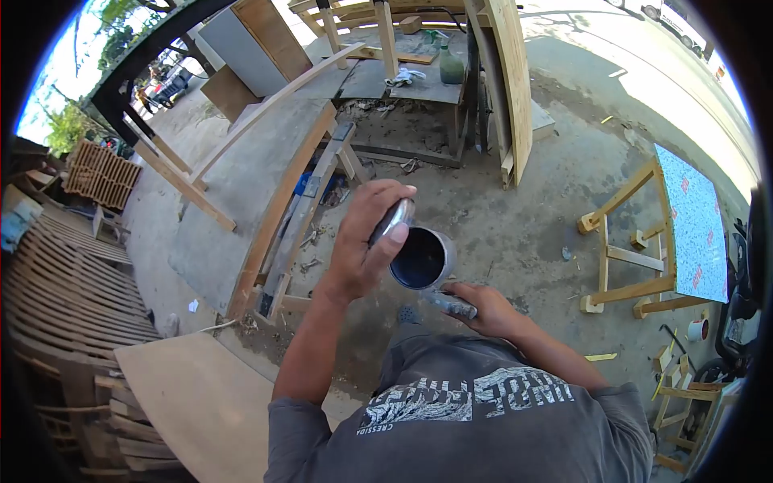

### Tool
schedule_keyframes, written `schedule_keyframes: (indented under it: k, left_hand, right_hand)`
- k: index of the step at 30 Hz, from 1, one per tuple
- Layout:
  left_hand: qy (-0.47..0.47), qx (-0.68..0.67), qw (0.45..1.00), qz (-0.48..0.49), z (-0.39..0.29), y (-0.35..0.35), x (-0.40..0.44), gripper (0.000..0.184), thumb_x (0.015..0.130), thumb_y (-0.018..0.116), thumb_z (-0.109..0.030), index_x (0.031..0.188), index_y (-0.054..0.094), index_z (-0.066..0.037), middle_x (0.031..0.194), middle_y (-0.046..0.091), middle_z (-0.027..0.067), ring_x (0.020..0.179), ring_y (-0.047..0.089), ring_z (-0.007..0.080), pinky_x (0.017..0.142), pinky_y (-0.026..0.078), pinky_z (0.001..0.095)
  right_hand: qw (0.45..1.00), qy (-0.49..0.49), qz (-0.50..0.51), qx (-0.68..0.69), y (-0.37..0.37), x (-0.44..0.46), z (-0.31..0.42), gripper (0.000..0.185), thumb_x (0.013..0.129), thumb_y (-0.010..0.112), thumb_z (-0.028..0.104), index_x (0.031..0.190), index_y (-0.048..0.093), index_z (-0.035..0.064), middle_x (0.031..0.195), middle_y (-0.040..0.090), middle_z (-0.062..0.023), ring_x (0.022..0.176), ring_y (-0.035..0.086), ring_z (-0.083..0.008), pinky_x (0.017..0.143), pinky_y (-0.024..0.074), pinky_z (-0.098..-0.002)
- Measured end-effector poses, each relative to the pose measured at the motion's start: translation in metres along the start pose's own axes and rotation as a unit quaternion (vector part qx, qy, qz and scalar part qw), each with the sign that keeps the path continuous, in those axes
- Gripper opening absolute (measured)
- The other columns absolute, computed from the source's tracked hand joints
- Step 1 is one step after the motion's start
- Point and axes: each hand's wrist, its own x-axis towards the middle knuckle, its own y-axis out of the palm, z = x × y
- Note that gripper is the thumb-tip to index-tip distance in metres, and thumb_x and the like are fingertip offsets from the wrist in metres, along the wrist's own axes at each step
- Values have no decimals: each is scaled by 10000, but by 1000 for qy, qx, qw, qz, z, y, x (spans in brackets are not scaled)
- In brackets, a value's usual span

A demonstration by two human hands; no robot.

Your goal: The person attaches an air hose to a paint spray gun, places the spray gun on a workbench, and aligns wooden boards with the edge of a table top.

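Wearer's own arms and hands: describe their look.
The left hand and right hand are ungloved, with no watch visible. Both forearms are bare below the short, dark grey sleeves of a T-shirt with white lettering.

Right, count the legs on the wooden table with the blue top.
4. From the top of the picture down: the uppermost leg, the short-looking second leg, the long third leg and the lowest leg, partly behind the blue top.

Bright daylight overexposes the street at upper right; dark shade covers the lower left. Fisheye distortion bends the edges, fading into black corners.
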Motion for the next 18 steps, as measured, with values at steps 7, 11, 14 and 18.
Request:
schedule_keyframes:
  k: [7,11,14,18]
  left_hand:
    - [-35,-159,969,-187,57,-95,3,525,887,336,-386,1207,426,19,1147,510,172,1114,466,249,984,328,356]
    - [-52,-177,972,-148,84,-112,7,521,884,338,-382,1205,425,19,1149,509,177,1123,462,252,988,328,365]
    - [-43,-183,973,-131,107,-116,15,522,882,340,-380,1209,420,19,1145,513,176,1115,465,246,961,346,361]
    - [-165,-175,965,-103,181,-100,6,410,904,356,-291,1159,486,2,1102,541,107,1024,505,188,894,379,310]
  right_hand:
    - [998,-39,-40,14,39,86,-10,382,727,646,136,1088,540,72,943,601,-152,863,583,-355,731,464,-427]
    - [995,-43,-88,17,51,110,2,412,695,646,114,1092,540,84,947,595,-149,856,582,-356,736,465,-428]
    - [996,-9,-91,2,59,111,2,410,677,633,85,1078,550,88,951,597,-149,858,582,-358,743,467,-431]
    - [966,212,-107,-102,63,105,-18,334,696,601,104,1029,590,73,981,613,-146,894,590,-345,746,472,-437]
